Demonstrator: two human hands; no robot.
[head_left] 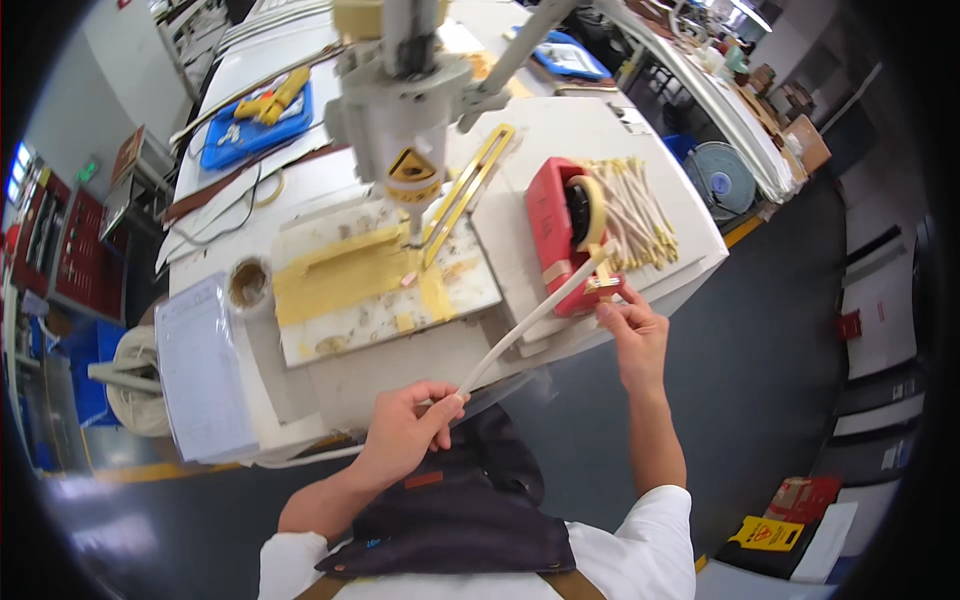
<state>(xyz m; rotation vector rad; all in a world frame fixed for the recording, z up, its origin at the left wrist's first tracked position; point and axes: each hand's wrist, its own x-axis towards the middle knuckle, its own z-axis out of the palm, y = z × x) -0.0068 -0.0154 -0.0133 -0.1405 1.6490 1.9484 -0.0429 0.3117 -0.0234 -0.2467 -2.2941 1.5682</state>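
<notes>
My left hand (408, 425) pinches a white cord (520, 328) near the table's front edge. From there the cord slants up to the right, and its yellow-wrapped tip lies over the front of a red tape dispenser (545, 215). A roll of cream tape (594, 208) sits in the dispenser. My right hand (640, 335) is at the dispenser's cutting edge, thumb and fingers closed together; the bit of tape between them is mostly hidden. Right of the dispenser lies a bundle of white cords (635, 215) with yellow-taped ends.
A grey-white machine head (400, 120) hangs over a taped white board (465, 295). On its left are a round tape-like container (249, 284) and papers in a clear sleeve (205, 370). A blue tray (225, 150) holds a yellow tool. A fan (722, 180) stands beyond the right edge.
</notes>
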